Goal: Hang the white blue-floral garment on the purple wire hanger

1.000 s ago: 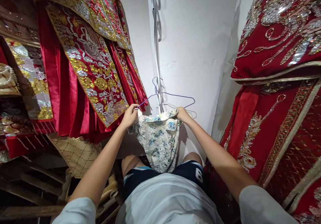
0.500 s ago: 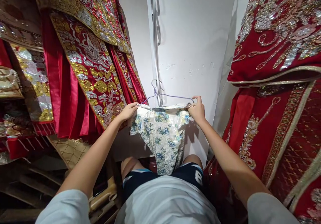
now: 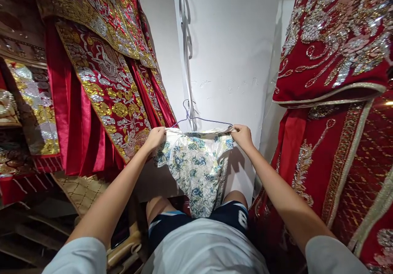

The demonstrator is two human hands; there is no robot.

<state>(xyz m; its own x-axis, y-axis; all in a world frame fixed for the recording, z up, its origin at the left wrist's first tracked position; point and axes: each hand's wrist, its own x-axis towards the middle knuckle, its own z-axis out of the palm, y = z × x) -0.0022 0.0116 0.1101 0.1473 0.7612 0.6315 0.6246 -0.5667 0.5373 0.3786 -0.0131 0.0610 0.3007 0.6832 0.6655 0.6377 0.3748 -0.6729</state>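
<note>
A white garment with blue and green floral print (image 3: 198,163) hangs in front of me on a thin purple-blue hanger (image 3: 208,120). My left hand (image 3: 156,138) is closed on the garment's upper left edge. At the upper right edge, the fingers of my right hand (image 3: 242,136) pinch the cloth near the hanger's end. Between my two hands the top edge is stretched nearly straight, and the lower part narrows down toward my lap. The hanger's hook is at a white vertical rail (image 3: 184,53).
Red garments with gold and silver embroidery (image 3: 113,90) hang at the left. Beaded red garments (image 3: 334,53) fill the right side. Behind the rail is a white wall (image 3: 230,41). A wooden or bamboo frame (image 3: 125,247) stands at the lower left.
My right hand's fingers have come down from their raised position onto the garment's corner. The cloth is pulled slightly wider to the left, and the whole view has shifted a little.
</note>
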